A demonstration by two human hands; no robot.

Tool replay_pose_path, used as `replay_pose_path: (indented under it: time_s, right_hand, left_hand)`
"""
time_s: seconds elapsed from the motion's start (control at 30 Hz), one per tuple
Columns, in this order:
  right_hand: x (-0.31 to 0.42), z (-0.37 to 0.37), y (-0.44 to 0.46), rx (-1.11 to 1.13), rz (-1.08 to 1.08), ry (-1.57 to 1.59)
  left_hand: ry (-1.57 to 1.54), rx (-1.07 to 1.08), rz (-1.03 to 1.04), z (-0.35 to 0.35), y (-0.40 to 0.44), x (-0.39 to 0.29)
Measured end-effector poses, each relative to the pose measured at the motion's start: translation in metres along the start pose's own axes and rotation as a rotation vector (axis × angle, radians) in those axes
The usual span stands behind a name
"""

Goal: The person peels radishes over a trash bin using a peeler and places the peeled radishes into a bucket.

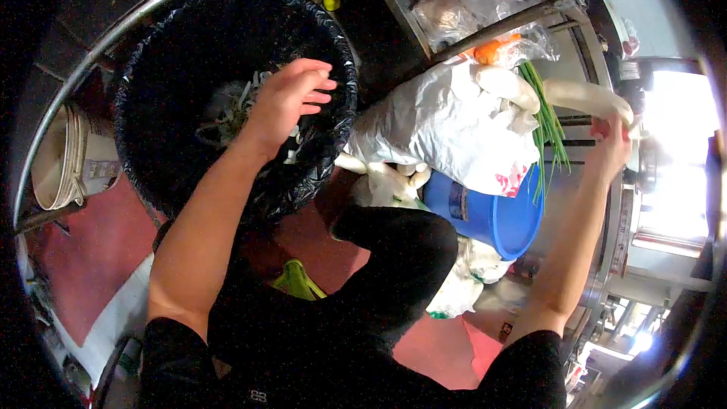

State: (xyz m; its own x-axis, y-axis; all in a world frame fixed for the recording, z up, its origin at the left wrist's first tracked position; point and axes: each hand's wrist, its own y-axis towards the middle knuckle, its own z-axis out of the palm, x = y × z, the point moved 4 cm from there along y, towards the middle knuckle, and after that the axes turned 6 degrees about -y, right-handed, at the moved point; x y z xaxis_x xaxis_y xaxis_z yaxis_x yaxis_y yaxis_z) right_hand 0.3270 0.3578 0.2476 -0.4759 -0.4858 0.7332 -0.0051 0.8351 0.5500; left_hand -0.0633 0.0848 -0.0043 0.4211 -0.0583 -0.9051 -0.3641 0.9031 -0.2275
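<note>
My left hand (pixel 288 102) is over a bin lined with a black bag (pixel 170 53), its fingers apart and nothing in them. Below it, scraps and peelings (pixel 227 117) lie inside the bin. On the far right, my right hand (pixel 610 145) grips one end of a long white radish (pixel 579 97). Another white radish (pixel 509 88) rests on a large white plastic bag (pixel 435 125). Between the two radishes, a bunch of thin green stalks (pixel 547 125) hangs down over the bag's edge.
Under the white bag stands a blue bucket (pixel 481 216). More pale root vegetables (pixel 394 174) show beside the bin. Clear plastic bags (pixel 485 7) fill a shelf above, near an orange item (pixel 496 49). Pale buckets (pixel 72 159) stand at the left.
</note>
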Motion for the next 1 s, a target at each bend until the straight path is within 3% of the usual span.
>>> replay_pose_path:
  time_s: [0.03, 0.17, 0.23, 0.3, 0.33, 0.4, 0.43, 0.57, 0.73, 0.83, 0.97, 1.0]
  right_hand:
    - [0.017, 0.000, -0.016, 0.030, -0.014, 0.072]
    - [0.048, 0.039, -0.095, 0.242, 0.198, 0.249]
    - [0.063, 0.100, -0.157, 0.435, 0.287, 0.251]
    - [0.059, 0.167, -0.214, 0.656, 0.431, 0.318]
    - [0.063, 0.197, -0.237, 0.729, 0.447, 0.318]
    - [0.059, 0.241, -0.254, 0.817, 0.470, 0.481]
    - [0.061, 0.261, -0.260, 0.717, 0.571, 0.519]
    - [0.059, 0.285, -0.274, 0.915, 0.371, 0.252]
    - [0.070, 0.307, -0.278, 0.998, 0.367, 0.147]
    - [0.069, 0.331, -0.289, 0.990, 0.213, 0.017]
    - [0.080, 0.337, -0.294, 1.040, 0.157, 0.010]
    - [0.080, 0.339, -0.297, 1.066, 0.237, 0.024]
  left_hand:
    - [0.002, -0.006, -0.004, 0.004, -0.002, -0.003]
    - [-0.188, 0.309, 0.052, 0.036, -0.015, -0.011]
    - [-0.316, 0.491, -0.060, 0.049, -0.026, -0.009]
    - [-0.286, 0.569, -0.045, 0.055, -0.034, -0.002]
    - [-0.352, 0.438, -0.227, 0.050, -0.040, 0.006]
    - [-0.319, 0.217, -0.143, 0.026, -0.034, 0.007]
    - [-0.295, 0.111, -0.056, 0.014, -0.029, 0.008]
    - [-0.486, -0.008, -0.174, -0.034, -0.021, 0.017]
    - [-0.696, -0.213, -0.274, -0.043, -0.028, 0.018]
    - [-0.652, -0.224, -0.236, -0.043, -0.028, 0.020]
    - [-0.563, -0.227, -0.178, -0.042, -0.029, 0.016]
    - [-0.523, -0.222, -0.165, -0.044, -0.029, 0.016]
